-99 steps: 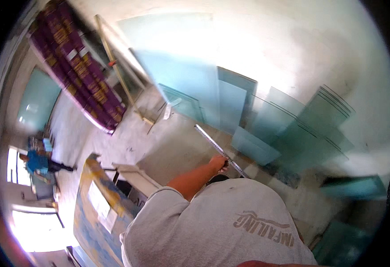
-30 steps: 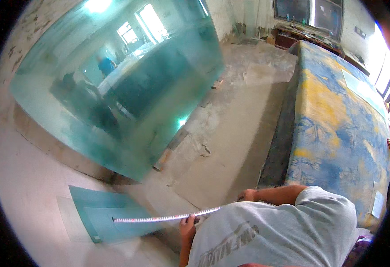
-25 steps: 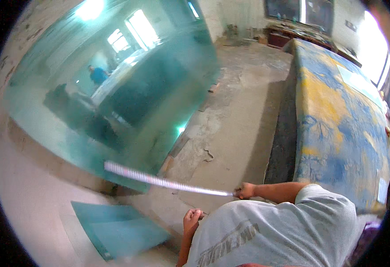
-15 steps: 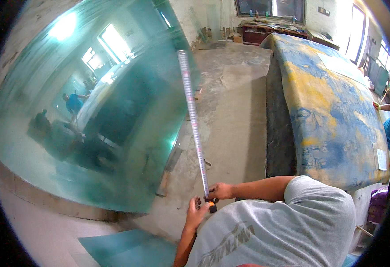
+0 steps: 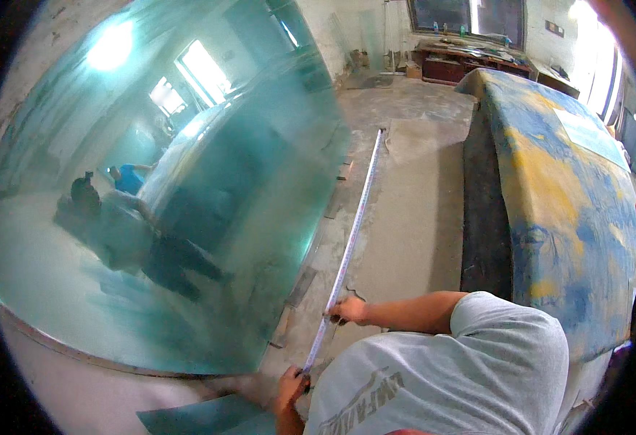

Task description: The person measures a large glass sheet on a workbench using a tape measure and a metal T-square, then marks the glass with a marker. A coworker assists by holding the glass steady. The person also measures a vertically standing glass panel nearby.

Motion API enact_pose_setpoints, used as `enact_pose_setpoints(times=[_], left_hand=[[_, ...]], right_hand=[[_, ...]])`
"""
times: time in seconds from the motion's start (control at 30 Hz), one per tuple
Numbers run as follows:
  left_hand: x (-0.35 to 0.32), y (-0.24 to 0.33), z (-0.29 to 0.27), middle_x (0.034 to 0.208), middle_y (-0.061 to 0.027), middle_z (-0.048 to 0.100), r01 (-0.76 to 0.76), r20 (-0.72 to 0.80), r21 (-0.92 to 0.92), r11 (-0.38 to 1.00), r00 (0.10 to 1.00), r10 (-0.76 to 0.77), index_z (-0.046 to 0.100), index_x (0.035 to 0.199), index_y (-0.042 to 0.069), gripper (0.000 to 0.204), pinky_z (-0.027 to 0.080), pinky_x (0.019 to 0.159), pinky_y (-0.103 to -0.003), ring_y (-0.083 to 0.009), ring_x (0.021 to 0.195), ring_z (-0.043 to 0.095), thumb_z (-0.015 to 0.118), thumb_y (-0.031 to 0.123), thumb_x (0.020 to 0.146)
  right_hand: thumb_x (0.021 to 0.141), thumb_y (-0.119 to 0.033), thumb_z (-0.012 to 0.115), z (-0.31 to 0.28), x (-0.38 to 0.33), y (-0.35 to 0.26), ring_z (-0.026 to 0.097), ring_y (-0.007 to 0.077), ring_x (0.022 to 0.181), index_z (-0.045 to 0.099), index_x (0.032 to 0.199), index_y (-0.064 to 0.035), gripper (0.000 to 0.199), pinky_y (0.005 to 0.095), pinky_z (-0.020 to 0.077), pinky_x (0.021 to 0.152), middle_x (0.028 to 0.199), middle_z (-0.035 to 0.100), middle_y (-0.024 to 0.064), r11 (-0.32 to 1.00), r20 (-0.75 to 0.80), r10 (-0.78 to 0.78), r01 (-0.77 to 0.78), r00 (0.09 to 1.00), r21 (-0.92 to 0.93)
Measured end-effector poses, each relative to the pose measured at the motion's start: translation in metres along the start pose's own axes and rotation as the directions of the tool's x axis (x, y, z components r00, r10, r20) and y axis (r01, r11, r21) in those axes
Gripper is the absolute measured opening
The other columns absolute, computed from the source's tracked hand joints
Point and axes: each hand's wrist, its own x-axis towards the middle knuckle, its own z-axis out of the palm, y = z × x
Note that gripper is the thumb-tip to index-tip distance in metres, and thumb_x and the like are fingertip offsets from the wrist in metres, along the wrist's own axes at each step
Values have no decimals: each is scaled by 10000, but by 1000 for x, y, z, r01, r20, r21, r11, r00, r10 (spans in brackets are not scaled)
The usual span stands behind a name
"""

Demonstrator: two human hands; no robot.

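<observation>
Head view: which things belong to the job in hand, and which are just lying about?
In use:
tape measure, extended; left hand at its lower end, right hand on the blade

Apparently just about, not held:
large glass sheet
smaller glass sheet
table with blue-and-yellow cover
brown cabinet

Glass workshop; leaning glass sheet (image 5: 187,196); cloth-covered table (image 5: 568,210); concrete floor (image 5: 419,217)

Pale grey T-shirt (image 5: 448,370); short creased sleeve (image 5: 510,322); faded darker lettering (image 5: 366,403); hands (image 5: 287,390) (image 5: 350,310) bare
</observation>
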Motion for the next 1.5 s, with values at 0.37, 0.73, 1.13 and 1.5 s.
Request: enact_pose_setpoints(times=[0.37,0.73,1.13,1.5], left_hand=[[-138,-92,-147,1172,-215,716,539,-304,245,806,832,-464,669,1329,117,480,498,974,-509,-424,1114,652,535,450,1011],[-33,15,-318,1104,-272,695,441,-601,25,897,723,-339,687,1227,29,389,514,909,-540,-465,1024,656,564,335,1022],[104,49,-421,792,-207,642,269,-844,248,931,532,71,650,868,23,165,461,658,-523,-439,766,613,658,178,924],[128,83,-449,817,-199,665,241,-815,219,945,579,41,665,875,32,181,475,691,-530,-425,788,637,688,208,907]], right_hand=[[994,-218,655,-89,173,-202,593,206,632,677,889,-46,203,385,500,588,742,618,85,881,-264,-48,165,963,442],[1017,-233,612,18,313,-390,639,224,679,654,941,-36,216,400,555,631,818,664,101,920,-175,-192,239,966,311],[1019,-264,605,98,404,-512,600,219,630,657,877,-52,260,401,530,586,756,622,86,797,-310,-294,412,904,443],[1019,-257,604,72,434,-521,582,196,666,627,849,-79,247,379,518,627,764,599,53,818,-240,-295,375,925,437]])
